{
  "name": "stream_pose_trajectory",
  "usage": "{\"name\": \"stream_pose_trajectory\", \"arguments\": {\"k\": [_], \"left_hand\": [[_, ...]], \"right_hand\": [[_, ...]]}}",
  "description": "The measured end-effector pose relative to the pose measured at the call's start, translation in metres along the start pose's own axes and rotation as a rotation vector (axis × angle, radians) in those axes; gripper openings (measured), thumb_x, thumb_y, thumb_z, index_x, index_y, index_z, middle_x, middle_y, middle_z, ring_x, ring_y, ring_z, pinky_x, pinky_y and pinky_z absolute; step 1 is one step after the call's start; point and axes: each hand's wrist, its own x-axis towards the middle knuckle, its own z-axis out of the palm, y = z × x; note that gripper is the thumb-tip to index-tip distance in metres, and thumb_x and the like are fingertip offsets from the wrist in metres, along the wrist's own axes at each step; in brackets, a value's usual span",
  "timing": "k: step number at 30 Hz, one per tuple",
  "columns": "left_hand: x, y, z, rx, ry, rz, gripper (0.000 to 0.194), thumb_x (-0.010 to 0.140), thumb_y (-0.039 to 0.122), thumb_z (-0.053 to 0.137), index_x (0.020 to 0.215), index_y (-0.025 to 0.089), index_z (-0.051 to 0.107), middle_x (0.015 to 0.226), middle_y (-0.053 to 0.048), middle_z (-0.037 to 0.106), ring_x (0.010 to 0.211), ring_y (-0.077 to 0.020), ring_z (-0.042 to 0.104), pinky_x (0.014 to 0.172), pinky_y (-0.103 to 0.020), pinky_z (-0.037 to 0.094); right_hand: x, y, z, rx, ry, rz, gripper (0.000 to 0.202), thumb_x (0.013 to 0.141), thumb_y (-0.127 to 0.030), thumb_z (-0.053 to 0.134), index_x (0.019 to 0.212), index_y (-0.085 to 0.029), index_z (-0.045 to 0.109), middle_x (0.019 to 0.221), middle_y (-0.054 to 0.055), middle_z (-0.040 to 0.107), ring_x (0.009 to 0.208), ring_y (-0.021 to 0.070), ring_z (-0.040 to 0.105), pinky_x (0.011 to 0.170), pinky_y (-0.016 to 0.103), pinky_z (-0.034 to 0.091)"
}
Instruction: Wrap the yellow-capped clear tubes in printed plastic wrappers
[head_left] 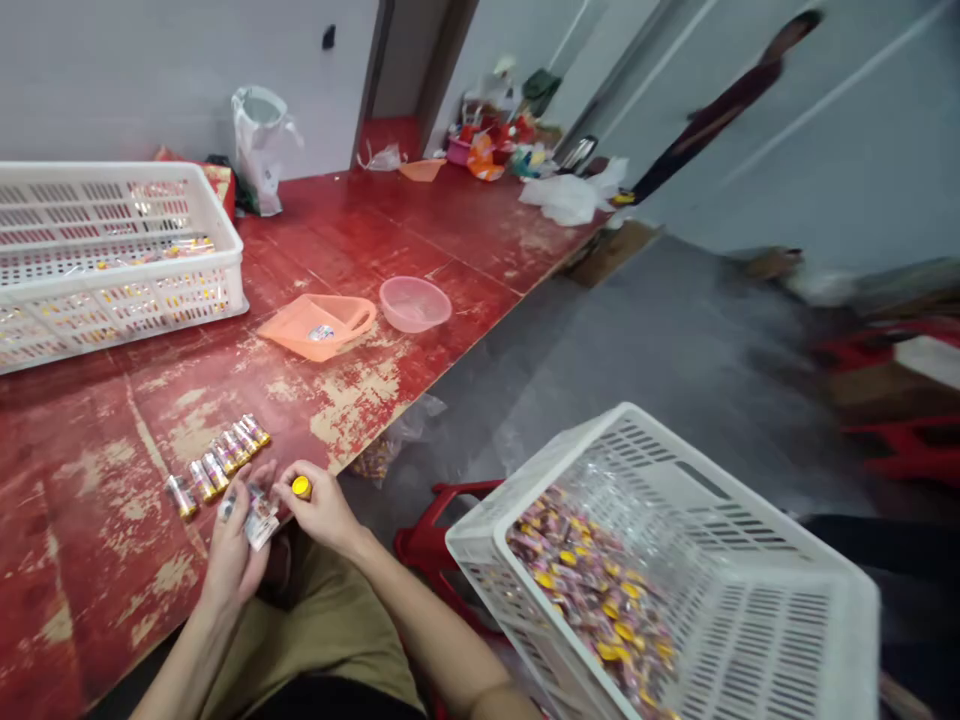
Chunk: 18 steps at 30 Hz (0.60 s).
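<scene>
My left hand is closed around small clear-and-printed pieces, perhaps wrappers or labels; their exact kind is too blurred to make out. Close beside it, my right hand pinches a small yellow-capped tube, its round yellow end facing up and most of its body hidden by the fingers. Just beyond my left hand, several small clear tubes with yellow ends and printed contents lie in a slanting row on the worn red table. One tube lies slightly apart at the row's left end.
To my right, a white crate holds many yellow-capped tubes. Another white crate stands on the table at left. An orange scoop and a pink bowl sit ahead. A person stands far off; a red stool is below.
</scene>
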Motion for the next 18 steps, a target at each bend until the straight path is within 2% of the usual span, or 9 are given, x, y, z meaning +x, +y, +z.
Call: {"name": "stream_pose_trajectory", "arguments": {"k": [2, 5, 8, 11, 13, 15, 18], "left_hand": [[-0.006, -0.001, 0.000, 0.001, 0.002, 0.015, 0.038, 0.084, 0.031, 0.075, 0.119, 0.020, 0.067, 0.121, -0.009, 0.073, 0.117, -0.0232, 0.067, 0.106, -0.042, 0.051], [-0.012, -0.003, 0.002, 0.022, -0.015, 0.028, 0.037, 0.085, 0.033, 0.073, 0.120, 0.022, 0.067, 0.121, -0.010, 0.073, 0.116, -0.0235, 0.068, 0.105, -0.040, 0.052], [-0.016, -0.003, 0.004, 0.044, -0.018, 0.023, 0.034, 0.086, 0.032, 0.071, 0.119, 0.021, 0.068, 0.116, -0.010, 0.074, 0.113, -0.0237, 0.069, 0.102, -0.039, 0.054], [-0.016, 0.000, 0.004, 0.043, 0.010, 0.020, 0.029, 0.088, 0.030, 0.068, 0.115, 0.020, 0.068, 0.109, -0.008, 0.075, 0.104, -0.0213, 0.071, 0.097, -0.037, 0.056], [-0.016, 0.001, 0.002, 0.053, 0.052, 0.063, 0.027, 0.085, 0.029, 0.072, 0.110, 0.019, 0.069, 0.099, -0.006, 0.075, 0.091, -0.0175, 0.072, 0.089, -0.032, 0.058], [-0.019, 0.001, -0.001, 0.086, 0.046, 0.116, 0.032, 0.077, 0.034, 0.080, 0.102, 0.017, 0.070, 0.083, -0.001, 0.071, 0.071, -0.0116, 0.067, 0.075, -0.024, 0.058], [-0.027, -0.005, -0.002, 0.193, -0.048, 0.106, 0.042, 0.064, 0.040, 0.089, 0.092, 0.016, 0.068, 0.061, 0.007, 0.056, 0.048, -0.0038, 0.047, 0.049, -0.013, 0.044]], "right_hand": [[-0.005, -0.007, -0.004, -0.021, -0.007, 0.006, 0.026, 0.076, -0.042, 0.075, 0.080, -0.018, 0.066, 0.074, -0.002, 0.063, 0.067, 0.0107, 0.053, 0.064, 0.022, 0.041], [-0.012, -0.010, -0.002, -0.018, -0.020, 0.065, 0.034, 0.066, -0.047, 0.083, 0.074, -0.017, 0.068, 0.067, -0.004, 0.060, 0.061, 0.0095, 0.049, 0.058, 0.021, 0.038], [-0.016, -0.007, 0.002, -0.018, 0.034, 0.058, 0.030, 0.072, -0.045, 0.078, 0.070, -0.016, 0.070, 0.062, -0.004, 0.058, 0.058, 0.0092, 0.047, 0.058, 0.022, 0.037], [-0.018, -0.009, -0.001, -0.016, 0.086, -0.027, 0.021, 0.078, -0.037, 0.071, 0.077, -0.017, 0.074, 0.069, -0.001, 0.066, 0.063, 0.0111, 0.054, 0.063, 0.023, 0.041], [-0.019, -0.015, -0.008, -0.005, 0.130, -0.074, 0.020, 0.081, -0.036, 0.067, 0.083, -0.018, 0.076, 0.075, 0.001, 0.071, 0.067, 0.0125, 0.058, 0.066, 0.023, 0.043], [-0.021, -0.023, -0.019, -0.031, 0.150, -0.096, 0.020, 0.082, -0.037, 0.067, 0.085, -0.020, 0.077, 0.078, 0.002, 0.073, 0.070, 0.0140, 0.061, 0.067, 0.024, 0.045], [-0.023, -0.032, -0.032, -0.160, 0.068, -0.102, 0.019, 0.080, -0.039, 0.070, 0.083, -0.021, 0.077, 0.077, 0.002, 0.073, 0.070, 0.0154, 0.062, 0.068, 0.026, 0.045]]}}
